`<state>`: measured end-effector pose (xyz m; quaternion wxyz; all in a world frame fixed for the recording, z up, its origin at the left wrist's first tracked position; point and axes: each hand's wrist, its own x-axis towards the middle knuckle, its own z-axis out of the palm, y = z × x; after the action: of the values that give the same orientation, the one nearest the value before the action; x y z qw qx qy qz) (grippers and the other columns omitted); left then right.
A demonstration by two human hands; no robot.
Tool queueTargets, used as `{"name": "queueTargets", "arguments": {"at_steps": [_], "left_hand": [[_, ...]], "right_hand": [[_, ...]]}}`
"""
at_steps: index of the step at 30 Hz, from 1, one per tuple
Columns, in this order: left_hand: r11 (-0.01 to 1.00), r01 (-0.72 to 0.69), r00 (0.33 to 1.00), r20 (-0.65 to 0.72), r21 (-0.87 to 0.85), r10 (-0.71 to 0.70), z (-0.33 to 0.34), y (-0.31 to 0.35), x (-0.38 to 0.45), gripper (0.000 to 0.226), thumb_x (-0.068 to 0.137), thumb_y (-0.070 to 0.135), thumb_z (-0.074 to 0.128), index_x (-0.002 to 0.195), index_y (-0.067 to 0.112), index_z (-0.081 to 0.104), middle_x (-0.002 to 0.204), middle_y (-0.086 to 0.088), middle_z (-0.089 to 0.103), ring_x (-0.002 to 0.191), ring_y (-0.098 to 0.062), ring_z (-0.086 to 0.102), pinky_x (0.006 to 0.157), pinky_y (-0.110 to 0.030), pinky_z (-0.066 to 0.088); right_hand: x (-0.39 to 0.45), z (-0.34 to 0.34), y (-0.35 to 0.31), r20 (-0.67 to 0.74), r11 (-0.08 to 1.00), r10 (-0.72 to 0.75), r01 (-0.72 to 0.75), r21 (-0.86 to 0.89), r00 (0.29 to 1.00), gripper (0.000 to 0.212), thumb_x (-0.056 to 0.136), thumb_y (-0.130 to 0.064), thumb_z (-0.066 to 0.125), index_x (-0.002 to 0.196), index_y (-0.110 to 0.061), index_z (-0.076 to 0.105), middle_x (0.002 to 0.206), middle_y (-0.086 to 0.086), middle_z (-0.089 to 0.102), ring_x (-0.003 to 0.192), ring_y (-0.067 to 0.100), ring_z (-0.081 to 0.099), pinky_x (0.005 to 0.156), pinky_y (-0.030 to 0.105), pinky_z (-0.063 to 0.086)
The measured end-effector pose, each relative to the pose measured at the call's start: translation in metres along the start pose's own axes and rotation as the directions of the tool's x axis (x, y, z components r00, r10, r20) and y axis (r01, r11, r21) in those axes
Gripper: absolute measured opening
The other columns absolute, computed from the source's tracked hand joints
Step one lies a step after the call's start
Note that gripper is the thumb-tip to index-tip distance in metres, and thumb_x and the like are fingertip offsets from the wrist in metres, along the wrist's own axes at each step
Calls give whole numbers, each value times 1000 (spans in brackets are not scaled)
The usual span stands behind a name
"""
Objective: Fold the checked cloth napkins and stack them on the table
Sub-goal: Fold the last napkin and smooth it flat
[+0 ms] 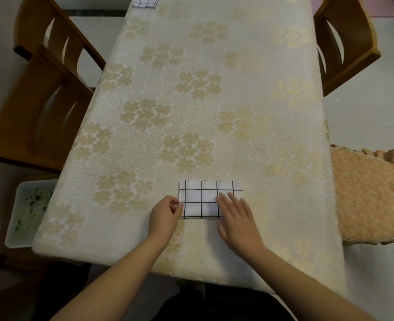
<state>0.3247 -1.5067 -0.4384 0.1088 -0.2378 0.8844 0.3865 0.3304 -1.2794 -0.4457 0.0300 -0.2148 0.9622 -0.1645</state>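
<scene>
1. Napkin position first: the checked napkin (205, 199) lies folded to a rectangle on the table (191, 100), near the edge closest to you, its long side running left to right.

2. Your left hand (167, 216) pinches the napkin's left edge between thumb and curled fingers. Keep that pinch small and firm so all the layers lift together, if the next fold is left over right.

3. Your right hand (236, 218) lies flat with fingers straight, pressing on the napkin's right part. Use it as an anchor; do not let it slide, or the lower layers will likely creep.

4. Line up the black grid lines as you fold. They give you a ready guide: where lines meet lines, the edges are probably square.

5. Smooth from the crease outward with the flat palm once the fold is down, so no air pocket stays inside.

6. Another checked cloth (145, 1) rests at the far end of the table, well apart from this one and partly cut off by the frame. Whether it is folded or a stack, you cannot tell; judge it as the likely place for stacking.
</scene>
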Motion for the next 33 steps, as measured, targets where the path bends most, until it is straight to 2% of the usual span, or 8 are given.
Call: {"name": "queueTargets", "arguments": {"at_steps": [2, 4, 11, 19, 24, 28, 33], "left_hand": [[1000, 14, 1000, -21, 15, -13, 1, 2, 1, 7, 92, 25, 65, 93, 19, 62, 76, 6, 62, 70, -8, 59, 60, -21, 45], [999, 25, 999, -27, 25, -25, 2, 4, 3, 7, 91, 26, 65, 91, 20, 61, 76, 7, 63, 69, -7, 59, 61, -24, 47], [995, 42, 998, -39, 92, -39, 3, 5, 6, 12, 91, 33, 65, 89, 23, 60, 73, 8, 60, 67, -6, 56, 58, -24, 41], [993, 28, 998, -54, 115, -22, 6, 5, 6, 13, 91, 35, 65, 89, 24, 59, 71, 9, 57, 66, -6, 55, 57, -25, 41], [989, -4, 998, -57, 146, 12, 7, 3, 6, 13, 93, 35, 62, 92, 23, 58, 74, 10, 57, 68, -7, 56, 58, -26, 43], [988, -43, 997, -58, 145, 52, 10, -2, 6, 12, 94, 33, 59, 94, 21, 59, 78, 8, 58, 77, -15, 59, 66, -31, 49], [985, -116, 992, -26, 126, 120, 9, -11, 2, 13, 92, 27, 63, 104, 21, 61, 79, 10, 55, 80, -15, 56, 74, -34, 51]], "right_hand": [[-2, 12, -14, 78, 992, -123, 126, -29, 989, 61, 95, -36, 44, 151, -14, 33, 158, 4, 31, 148, 21, 22, 119, 42, 15], [0, 22, -27, 97, 985, -169, 173, -29, 981, 61, 98, -36, 43, 153, -14, 30, 160, 4, 25, 150, 21, 18, 120, 42, 15], [12, 40, -37, 136, 994, -96, 102, -34, 986, 59, 100, -41, 37, 152, -14, 32, 160, 5, 25, 150, 19, 16, 120, 39, 14], [6, 42, -30, 177, 995, -77, 87, -49, 981, 59, 101, -45, 33, 154, -18, 28, 162, 6, 21, 150, 22, 15, 118, 44, 18], [7, 43, -31, 182, 992, -96, 109, -60, 979, 58, 101, -46, 34, 154, -25, 26, 162, 10, 19, 150, 29, 14, 118, 46, 14], [6, 45, -32, 183, 991, -107, 120, -61, 977, 57, 101, -46, 35, 154, -29, 24, 161, 13, 19, 150, 33, 13, 117, 48, 15], [6, 46, -33, 199, 991, -103, 117, -61, 975, 58, 101, -47, 33, 155, -30, 19, 162, 14, 15, 150, 33, 9, 117, 50, 15]]}}
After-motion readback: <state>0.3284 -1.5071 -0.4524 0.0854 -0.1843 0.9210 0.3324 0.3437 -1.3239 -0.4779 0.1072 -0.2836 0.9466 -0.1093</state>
